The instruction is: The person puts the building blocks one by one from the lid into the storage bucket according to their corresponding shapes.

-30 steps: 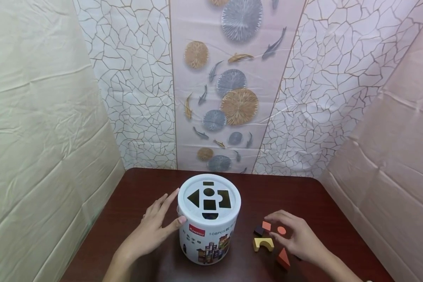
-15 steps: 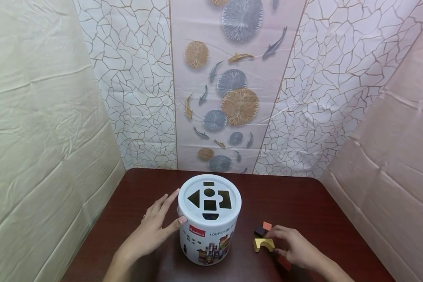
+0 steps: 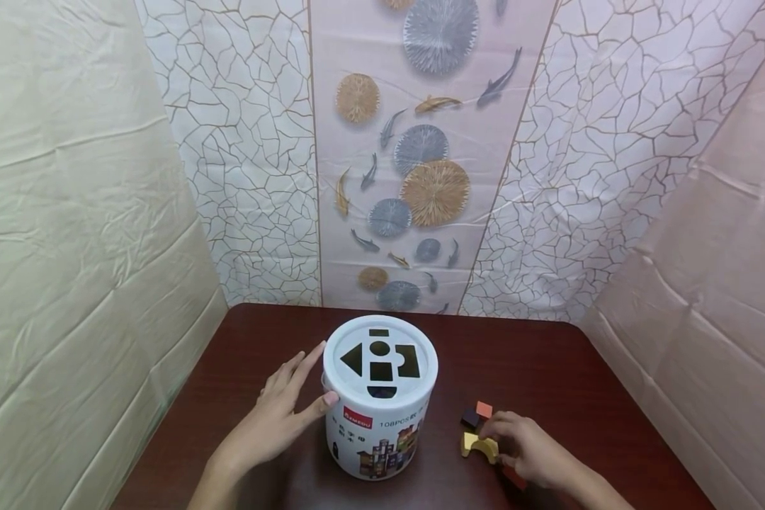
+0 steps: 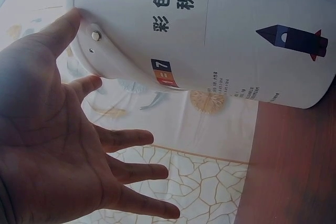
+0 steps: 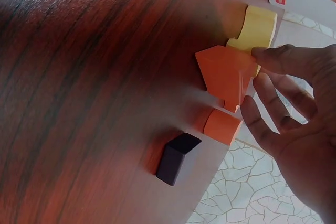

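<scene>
My left hand, fingers spread, rests with thumb and a fingertip against the rim of a white block bucket. The bucket's lid has several shaped holes. In the left wrist view the remaining fingers extend away from the bucket. My right hand pinches a yellow arch block between thumb and fingers, low over the table. Beneath the hand in the right wrist view lies an orange triangular block. A rounded orange block and a dark block lie nearby.
Beyond the arch, an orange block and a dark block sit close together. The dark red table is bounded by a patterned cloth backdrop behind and pale cloth walls at both sides.
My right hand has come down and nearer, from above the loose blocks onto the yellow arch, which is now gripped and slightly turned. The left hand and the bucket have stayed put.
</scene>
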`<act>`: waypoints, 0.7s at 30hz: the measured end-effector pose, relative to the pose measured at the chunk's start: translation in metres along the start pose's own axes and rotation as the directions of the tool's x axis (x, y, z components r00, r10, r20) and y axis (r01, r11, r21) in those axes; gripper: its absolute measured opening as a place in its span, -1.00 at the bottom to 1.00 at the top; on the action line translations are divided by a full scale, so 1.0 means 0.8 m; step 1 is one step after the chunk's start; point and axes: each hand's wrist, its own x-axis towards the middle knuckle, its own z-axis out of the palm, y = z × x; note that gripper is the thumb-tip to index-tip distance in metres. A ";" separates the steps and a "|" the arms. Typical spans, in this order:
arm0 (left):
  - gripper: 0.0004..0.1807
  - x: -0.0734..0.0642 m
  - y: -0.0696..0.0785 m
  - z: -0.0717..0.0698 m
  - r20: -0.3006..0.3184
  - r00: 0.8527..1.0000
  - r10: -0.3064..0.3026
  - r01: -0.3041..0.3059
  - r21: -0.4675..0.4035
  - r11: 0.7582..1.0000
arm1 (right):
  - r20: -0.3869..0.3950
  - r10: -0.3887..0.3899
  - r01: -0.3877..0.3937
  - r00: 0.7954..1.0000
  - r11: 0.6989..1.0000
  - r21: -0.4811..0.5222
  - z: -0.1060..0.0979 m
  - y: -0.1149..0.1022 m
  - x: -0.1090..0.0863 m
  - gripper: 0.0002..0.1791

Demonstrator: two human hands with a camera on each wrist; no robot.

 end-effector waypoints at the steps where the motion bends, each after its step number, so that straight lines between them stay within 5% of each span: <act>1: -0.09 0.000 0.000 0.000 -0.001 1.000 0.001 -0.001 0.001 1.000 | 0.002 0.001 -0.001 1.000 1.000 0.005 0.000 0.001 0.000 -0.59; 9: -0.09 0.000 0.000 -0.001 -0.012 1.000 0.012 -0.013 -0.004 1.000 | -0.040 -0.037 0.037 0.999 0.999 0.016 0.007 0.000 0.001 -0.59; 14: -0.09 -0.001 0.000 -0.001 -0.002 1.000 0.005 -0.005 -0.012 1.000 | 0.073 0.067 -0.077 0.995 0.987 0.144 0.011 -0.002 0.003 -0.50; 21: -0.08 -0.003 0.002 -0.002 -0.003 1.000 0.008 -0.008 -0.009 1.000 | 0.203 0.088 -0.131 0.975 0.968 0.214 0.009 -0.007 0.012 -0.23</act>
